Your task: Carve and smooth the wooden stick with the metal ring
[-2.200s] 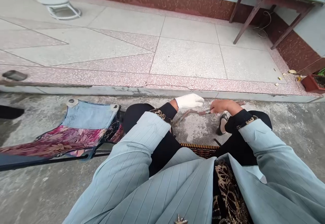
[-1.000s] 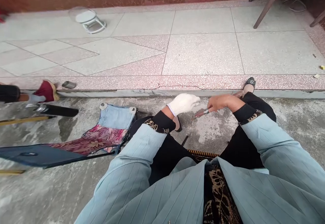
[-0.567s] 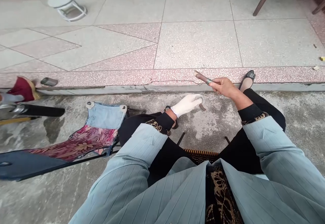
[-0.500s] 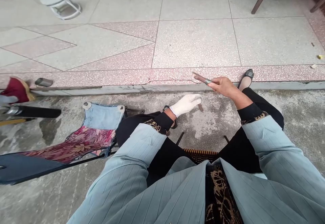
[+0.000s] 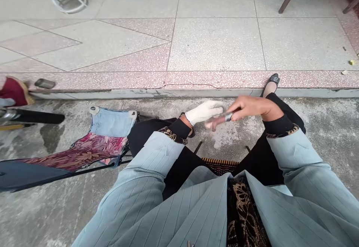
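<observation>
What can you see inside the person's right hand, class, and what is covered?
The right hand grips a brown stick; its blurred end and a silvery band show outside. The hand itself covers the stretch within.
</observation>
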A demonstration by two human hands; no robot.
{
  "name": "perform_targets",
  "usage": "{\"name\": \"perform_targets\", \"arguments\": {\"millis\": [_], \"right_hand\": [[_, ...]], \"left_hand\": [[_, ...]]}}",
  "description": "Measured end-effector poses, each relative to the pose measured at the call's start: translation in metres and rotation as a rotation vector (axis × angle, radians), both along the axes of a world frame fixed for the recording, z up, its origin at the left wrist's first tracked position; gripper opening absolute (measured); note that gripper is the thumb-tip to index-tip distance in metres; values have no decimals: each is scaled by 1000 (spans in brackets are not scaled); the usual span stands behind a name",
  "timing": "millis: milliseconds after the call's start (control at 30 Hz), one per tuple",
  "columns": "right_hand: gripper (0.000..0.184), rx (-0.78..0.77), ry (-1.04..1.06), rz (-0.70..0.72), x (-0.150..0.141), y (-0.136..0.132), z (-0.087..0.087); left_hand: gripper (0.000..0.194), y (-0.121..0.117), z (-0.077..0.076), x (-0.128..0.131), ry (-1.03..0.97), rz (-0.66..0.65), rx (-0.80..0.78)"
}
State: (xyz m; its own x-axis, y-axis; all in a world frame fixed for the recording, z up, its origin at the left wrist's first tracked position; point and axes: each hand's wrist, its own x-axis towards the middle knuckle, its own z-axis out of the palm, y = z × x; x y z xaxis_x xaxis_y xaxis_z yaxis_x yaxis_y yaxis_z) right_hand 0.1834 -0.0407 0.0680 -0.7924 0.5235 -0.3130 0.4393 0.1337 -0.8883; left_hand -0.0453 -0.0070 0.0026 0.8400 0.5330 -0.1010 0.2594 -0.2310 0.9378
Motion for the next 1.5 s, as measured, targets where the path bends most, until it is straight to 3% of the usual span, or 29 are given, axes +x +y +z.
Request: {"name": "perform_targets", "arguments": {"millis": [67,133,200,300,467,600,667,733,800,867,933,1033,1133,1233,1367,1433,1500], "right_hand": [[43,55,98,-310,16,2,-2],[43,99,97,-521,28,6,-9],[44,152,40,-640,32,9,-17],[45,226,-81,-705,32,10,-23],[41,424,-425,-701,27,9,-17],[40,505,-720,-567,19,12,-17],[37,368,-827,-366,12,13,-21],[35,118,-778,-86,5,11,-23],[38,-118,-548,147,1,9,-23],[46,-228,-239,234,2,5,-18],[51,-201,41,160,10,2,-10],[49,-43,247,-204,26,2,0],[49,72,213,-573,36,5,-1],[52,115,87,-744,38,11,-11],[40,253,-258,-766,30,17,-22],[31,285,-435,-645,24,18,-24],[28,185,-515,-429,18,16,-25]], "left_hand": [[37,-6,-5,5,-86,87,-188],[35,-12,-7,10,-96,100,-295],[34,-17,-5,13,-52,69,-296],[34,-21,1,14,31,24,-172],[35,-23,7,11,185,-46,7],[33,-22,11,6,199,-112,82],[32,-18,13,2,189,-102,127],[32,-14,14,-3,185,-54,165],[31,-10,14,-6,158,11,177],[30,-9,13,-7,99,66,129],[29,-11,11,-4,28,123,29],[28,-16,7,3,-14,159,-86],[26,-17,6,7,53,101,-61],[29,-16,12,7,96,23,-31],[32,-18,26,3,105,-95,-52],[33,-18,32,0,127,-99,-22],[34,-16,36,-5,149,-58,37]]}}
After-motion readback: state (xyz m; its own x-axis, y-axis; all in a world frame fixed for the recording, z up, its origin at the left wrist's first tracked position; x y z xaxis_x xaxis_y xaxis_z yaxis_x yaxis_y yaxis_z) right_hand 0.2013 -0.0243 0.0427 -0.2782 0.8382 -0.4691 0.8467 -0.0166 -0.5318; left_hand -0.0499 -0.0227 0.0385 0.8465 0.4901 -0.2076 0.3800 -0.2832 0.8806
